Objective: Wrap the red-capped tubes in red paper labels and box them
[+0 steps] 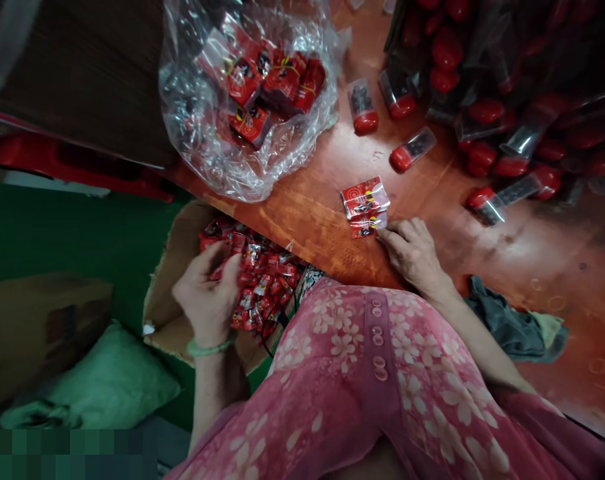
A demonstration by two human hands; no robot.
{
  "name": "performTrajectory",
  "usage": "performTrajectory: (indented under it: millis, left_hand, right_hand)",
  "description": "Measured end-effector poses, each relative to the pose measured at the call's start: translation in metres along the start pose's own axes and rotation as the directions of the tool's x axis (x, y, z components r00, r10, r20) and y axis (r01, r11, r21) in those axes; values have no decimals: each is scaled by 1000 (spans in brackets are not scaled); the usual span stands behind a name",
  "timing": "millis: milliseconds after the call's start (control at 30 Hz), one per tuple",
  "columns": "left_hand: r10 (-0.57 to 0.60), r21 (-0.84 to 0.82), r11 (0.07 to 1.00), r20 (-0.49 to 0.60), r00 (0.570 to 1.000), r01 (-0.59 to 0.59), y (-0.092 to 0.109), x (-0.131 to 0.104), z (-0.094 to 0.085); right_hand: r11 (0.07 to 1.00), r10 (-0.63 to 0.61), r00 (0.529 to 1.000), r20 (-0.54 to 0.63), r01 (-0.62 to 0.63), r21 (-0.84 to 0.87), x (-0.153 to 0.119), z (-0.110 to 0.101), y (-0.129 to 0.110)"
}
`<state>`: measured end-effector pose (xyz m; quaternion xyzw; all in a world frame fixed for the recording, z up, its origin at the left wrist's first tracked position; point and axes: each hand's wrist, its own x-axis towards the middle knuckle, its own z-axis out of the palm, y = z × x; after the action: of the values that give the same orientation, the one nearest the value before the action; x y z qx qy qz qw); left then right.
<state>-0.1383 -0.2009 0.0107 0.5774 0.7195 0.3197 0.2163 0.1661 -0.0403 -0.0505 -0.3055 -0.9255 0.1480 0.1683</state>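
My left hand, with a green bangle at the wrist, hovers over a cardboard box full of small red wrapped packets. Its thumb and fingers are apart, and nothing shows between them. On the table, my right hand has its thumb and forefinger pinched at the edge of a red printed card. More red cards lie just above, partly overlapping it.
A clear plastic bag holds banded bundles of red cards. Clear tubes with red caps lie on the wooden table, many piled at upper right. A dark cloth sits right; a green sack is on the floor.
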Motion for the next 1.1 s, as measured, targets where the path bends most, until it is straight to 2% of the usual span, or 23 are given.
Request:
performTrajectory:
  millis: [100, 200, 267, 333, 400, 467, 567, 633, 733, 800, 867, 967, 1033, 1100]
  left_hand:
    - [132, -12, 991, 60, 989, -131, 34, 21, 42]
    - [290, -21, 957, 140, 947, -290, 47, 34, 80]
    - [408, -7, 911, 165, 898, -412, 45, 39, 100]
    - [491, 19, 866, 145, 859, -499, 38, 43, 113]
    - [523, 33, 848, 109, 845, -529, 29, 44, 123]
    - [513, 36, 855, 97, 853, -518, 22, 44, 129]
    - [464, 15, 883, 114, 878, -469, 16, 44, 136]
    - [449, -29, 893, 89, 889, -448, 15, 44, 137]
    - [486, -76, 872, 16, 874, -483, 20, 46, 131]
    - [489, -99, 869, 18, 872, -486, 28, 48, 122]
    - [483, -78, 875, 74, 873, -478, 38, 51, 112]
    - [501, 95, 848, 180, 847, -522, 53, 57, 100]
    - [519, 195, 803, 238, 821, -564, 61, 61, 96]
    - [530, 221, 779, 270, 804, -587, 66, 65, 95]
  right_hand:
    - [999, -32, 999, -3, 32, 21, -1, 4, 0]
    - [997, -47, 999, -13, 48, 61, -5, 2, -3]
    - [992, -56, 998, -29, 59, 110, -10, -2, -6]
    - [981, -56, 997, -47, 64, 185, -13, -8, -8]
    - [972, -44, 997, -65, 58, 228, -12, -13, -9]
    - [979, -13, 999, -47, 23, 203, -7, -17, -7]
    - [993, 42, 997, 60, -48, 104, 2, -16, -5]
    - [997, 46, 992, 115, -53, 55, 4, -13, -4]
    - [999, -14, 993, 113, 11, 30, 3, -10, -3]
    - [998, -62, 989, 137, 57, 41, 3, -13, -4]
    - [994, -104, 972, 212, 97, 39, 7, -20, -8]
    - [987, -148, 930, 335, 158, -2, 19, -37, -18]
    - [986, -139, 911, 388, 166, -35, 27, -48, -27]
    - [989, -111, 901, 418, 143, -46, 32, -57, -33]
